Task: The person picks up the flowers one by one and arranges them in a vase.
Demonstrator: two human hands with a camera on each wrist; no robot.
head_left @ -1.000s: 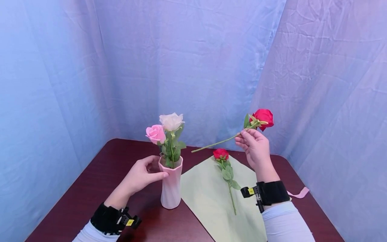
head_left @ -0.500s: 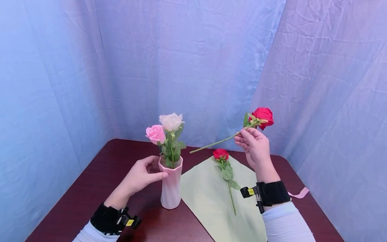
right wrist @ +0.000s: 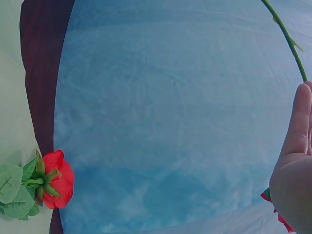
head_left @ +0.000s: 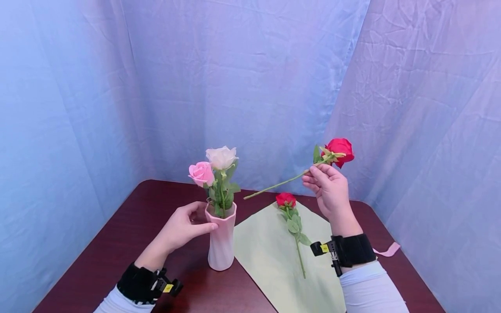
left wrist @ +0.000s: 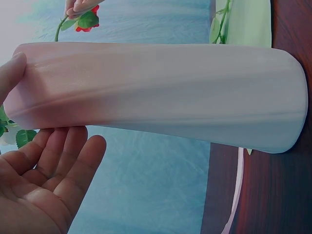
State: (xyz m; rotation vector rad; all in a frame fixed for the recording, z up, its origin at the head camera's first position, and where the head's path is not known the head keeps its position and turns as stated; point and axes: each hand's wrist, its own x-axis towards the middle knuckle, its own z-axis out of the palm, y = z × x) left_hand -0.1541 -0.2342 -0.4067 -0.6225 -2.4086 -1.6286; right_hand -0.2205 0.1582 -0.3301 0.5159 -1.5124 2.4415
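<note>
A pink-to-white vase (head_left: 221, 243) stands upright on the table, holding a white rose (head_left: 222, 157) and a pink rose (head_left: 202, 173). My left hand (head_left: 185, 227) grips its rim, thumb at the near side and fingers round the back; the left wrist view shows the vase (left wrist: 161, 92) between thumb and fingers. Raised above the table's far right, my right hand (head_left: 329, 187) pinches the stem of a red rose (head_left: 339, 152). That stem slants down to the left, its cut end apart from the vase. A second red rose (head_left: 286, 200) lies below on green paper.
The sheet of pale green wrapping paper (head_left: 262, 252) covers the middle right of the dark wooden table (head_left: 117, 243). A pink ribbon (head_left: 388, 250) lies near the right edge. Blue cloth (head_left: 250, 87) hangs behind and at both sides.
The red rose in my right hand has shifted slightly left, its stem end moving a little toward the vase. My left hand and the vase have stayed in place.
</note>
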